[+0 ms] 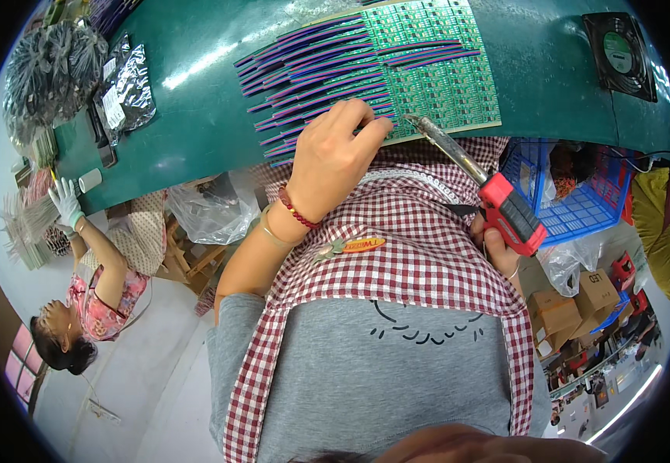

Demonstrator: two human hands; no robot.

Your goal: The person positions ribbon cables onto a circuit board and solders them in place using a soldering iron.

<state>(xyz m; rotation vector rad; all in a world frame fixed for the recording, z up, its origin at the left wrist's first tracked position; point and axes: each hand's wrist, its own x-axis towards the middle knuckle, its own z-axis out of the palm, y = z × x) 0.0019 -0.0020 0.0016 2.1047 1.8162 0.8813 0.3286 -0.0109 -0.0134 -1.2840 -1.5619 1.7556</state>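
A green panel of small circuit boards (435, 77) lies on the bench, with rows of thin purple, blue and black wires (312, 69) reaching out to its left. At the panel's near edge, my left hand (335, 150) is closed, thumb and forefinger pinched at the end of a wire; the fingers partly hide it. My right hand (499, 248) is wrapped round the red and black handle of a soldering iron (497, 208). The iron's metal tip is over the panel's near edge, just right of my left fingertips. Whether the tip touches cannot be made out.
A small black fan (619, 55) stands at the bench's far right. Black plastic bags (53, 73) lie far left. A co-worker (92, 297) handles wires at left, wearing a white glove. Blue crates (582, 208) and cardboard boxes (555, 320) are at lower right.
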